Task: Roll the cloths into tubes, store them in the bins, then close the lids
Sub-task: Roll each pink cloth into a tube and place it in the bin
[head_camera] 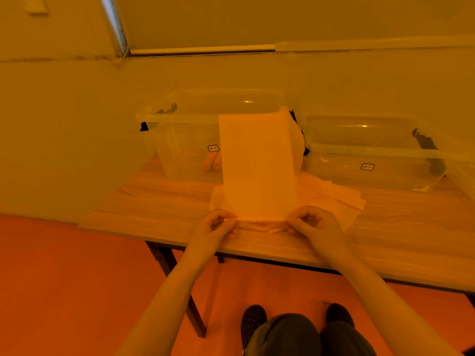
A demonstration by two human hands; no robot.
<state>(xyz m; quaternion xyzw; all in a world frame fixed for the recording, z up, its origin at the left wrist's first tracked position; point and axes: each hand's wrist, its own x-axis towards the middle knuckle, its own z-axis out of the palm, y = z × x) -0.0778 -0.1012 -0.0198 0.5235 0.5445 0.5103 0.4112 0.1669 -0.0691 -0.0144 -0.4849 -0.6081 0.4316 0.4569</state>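
Head view: both hands, left (214, 226) and right (312, 223), pinch the near corners of a cloth (257, 165) draped from the left bin (180, 140) onto the worktop (159, 201). It looks light and limp, best gripped at the edge.

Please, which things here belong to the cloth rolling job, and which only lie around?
Job: long cloth pinched by left hand and right hand; spare cloths; left bin holding rolled tubes; right bin.

Lying about: table; window blind cord; shoes.
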